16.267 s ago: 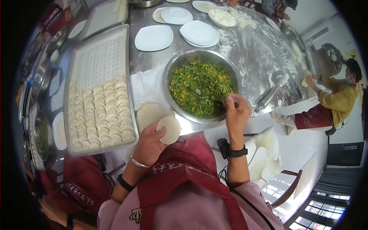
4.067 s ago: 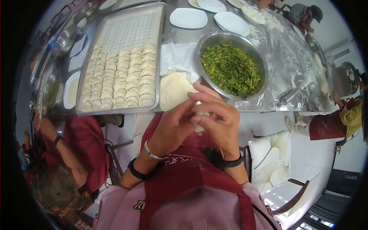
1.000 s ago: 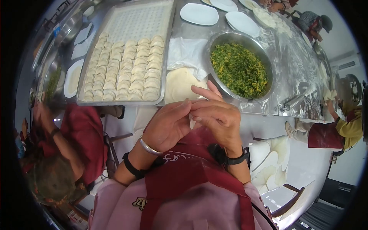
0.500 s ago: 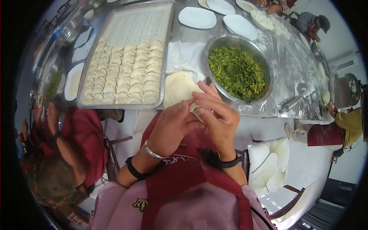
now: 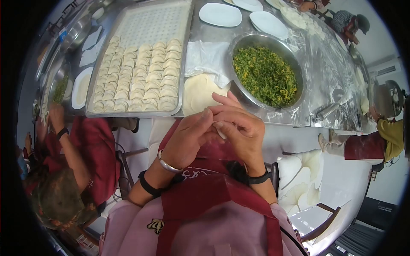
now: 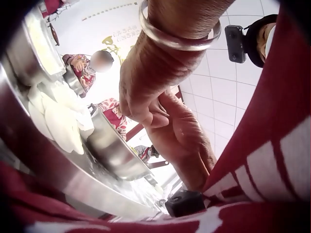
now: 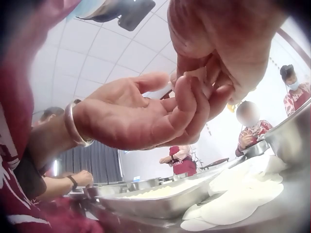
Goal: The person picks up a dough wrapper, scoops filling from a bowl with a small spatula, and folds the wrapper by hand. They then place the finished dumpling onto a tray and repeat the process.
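Observation:
In the head view my left hand and right hand meet in front of the apron. Between them shows a small pale edge of a dumpling, mostly hidden by fingers. The right wrist view has the left hand palm up, its fingers curled round the dumpling, while the right hand pinches the dough from above. On the table edge just beyond lie round dumpling wrappers, partly under a white cloth. A steel bowl of chopped green and yellow filling stands to the right.
Left of the wrappers, a metal tray carries rows of folded dumplings. White plates stand behind. A rolling pin-like tool lies on the floured table at right. Another person works close at left.
Over the longer span, the right hand left the filling bowl and joined the left at the dough, which went from a flat wrapper to folded. In the last second, the fingers shifted slightly along it.

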`<act>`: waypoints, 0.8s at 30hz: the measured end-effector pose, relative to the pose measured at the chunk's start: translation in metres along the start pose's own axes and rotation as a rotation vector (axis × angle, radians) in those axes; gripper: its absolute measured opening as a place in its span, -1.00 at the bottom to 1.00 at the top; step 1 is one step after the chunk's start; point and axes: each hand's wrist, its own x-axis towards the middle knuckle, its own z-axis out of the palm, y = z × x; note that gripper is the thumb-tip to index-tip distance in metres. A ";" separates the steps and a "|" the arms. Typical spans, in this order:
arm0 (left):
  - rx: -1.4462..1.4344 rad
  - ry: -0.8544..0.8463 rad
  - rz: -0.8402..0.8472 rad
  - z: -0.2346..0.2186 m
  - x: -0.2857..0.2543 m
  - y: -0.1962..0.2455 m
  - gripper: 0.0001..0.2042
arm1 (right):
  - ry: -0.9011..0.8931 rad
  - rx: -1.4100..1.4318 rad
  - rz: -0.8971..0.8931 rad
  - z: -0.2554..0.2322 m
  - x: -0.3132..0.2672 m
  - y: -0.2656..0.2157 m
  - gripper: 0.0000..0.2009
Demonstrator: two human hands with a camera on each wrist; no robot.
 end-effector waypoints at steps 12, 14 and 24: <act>0.038 -0.012 -0.029 -0.003 0.000 -0.003 -0.47 | -0.059 -0.059 -0.007 0.000 0.001 -0.004 -0.88; 0.035 -0.014 -0.033 -0.002 -0.001 -0.002 -0.47 | -0.077 -0.070 -0.026 0.000 0.001 -0.002 -0.87; -0.070 0.055 0.049 -0.003 0.001 -0.007 -0.47 | -0.067 -0.017 0.080 0.008 -0.003 -0.009 -0.56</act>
